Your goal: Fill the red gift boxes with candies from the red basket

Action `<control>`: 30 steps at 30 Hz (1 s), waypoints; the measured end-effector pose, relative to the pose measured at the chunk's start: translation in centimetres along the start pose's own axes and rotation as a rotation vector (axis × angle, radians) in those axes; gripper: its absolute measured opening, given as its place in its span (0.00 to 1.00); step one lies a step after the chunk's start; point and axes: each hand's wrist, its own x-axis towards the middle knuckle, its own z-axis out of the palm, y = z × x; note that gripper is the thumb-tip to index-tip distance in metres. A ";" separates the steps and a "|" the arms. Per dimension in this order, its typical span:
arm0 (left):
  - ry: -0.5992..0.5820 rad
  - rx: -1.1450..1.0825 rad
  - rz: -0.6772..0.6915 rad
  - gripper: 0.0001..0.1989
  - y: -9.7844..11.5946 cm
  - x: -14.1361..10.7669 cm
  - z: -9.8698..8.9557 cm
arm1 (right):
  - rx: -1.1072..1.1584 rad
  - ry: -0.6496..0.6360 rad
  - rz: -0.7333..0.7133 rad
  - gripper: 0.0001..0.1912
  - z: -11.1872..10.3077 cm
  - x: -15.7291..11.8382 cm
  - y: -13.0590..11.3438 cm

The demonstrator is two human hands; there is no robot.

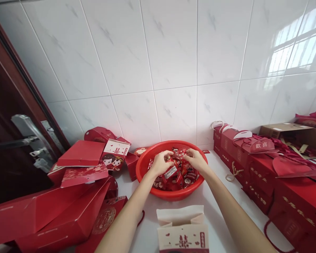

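Note:
A red plastic basket stands on the white surface in front of me, holding many red-wrapped candies. Both of my hands are inside its rim. At the left of the pile, my left hand has its fingers curled together; what is in them is hidden. A red packet with a white label lies just below its thumb. My right hand pinches a small red-wrapped candy near the far side. Between my forearms, close to me, a cream-and-red paper gift box stands with its top open.
Red gift boxes are piled on the left, beside a dark door with a metal handle. Along the right stands a row of red boxes with cord handles. Behind them is an open cardboard box. A tiled wall rises behind the basket.

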 end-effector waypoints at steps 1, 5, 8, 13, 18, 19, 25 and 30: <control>0.027 -0.017 0.004 0.19 -0.2 0.1 0.0 | 0.011 -0.002 -0.004 0.04 0.0 0.0 0.0; 0.139 -0.060 -0.019 0.21 -1.0 0.6 0.1 | 0.026 -0.005 -0.006 0.06 0.0 -0.2 0.0; 0.218 -0.127 -0.054 0.22 -1.6 0.9 0.4 | 0.023 -0.001 -0.004 0.08 0.0 -0.2 0.0; 0.211 -0.143 -0.061 0.21 -1.7 1.0 0.8 | 0.026 0.022 0.004 0.08 0.0 0.0 0.2; 0.123 -0.004 -0.070 0.18 -1.7 1.1 0.7 | 0.028 0.024 0.014 0.08 -0.1 0.1 0.3; 0.109 0.014 -0.071 0.19 -1.7 1.1 0.6 | 0.029 0.021 0.013 0.08 -0.1 0.1 0.3; -0.104 0.099 -0.054 0.19 -1.4 0.6 0.6 | 0.008 0.019 -0.013 0.09 -0.2 -0.1 0.1; -0.374 0.121 0.002 0.12 -0.6 -0.1 0.7 | -0.034 0.046 -0.027 0.07 -0.4 -0.3 -0.1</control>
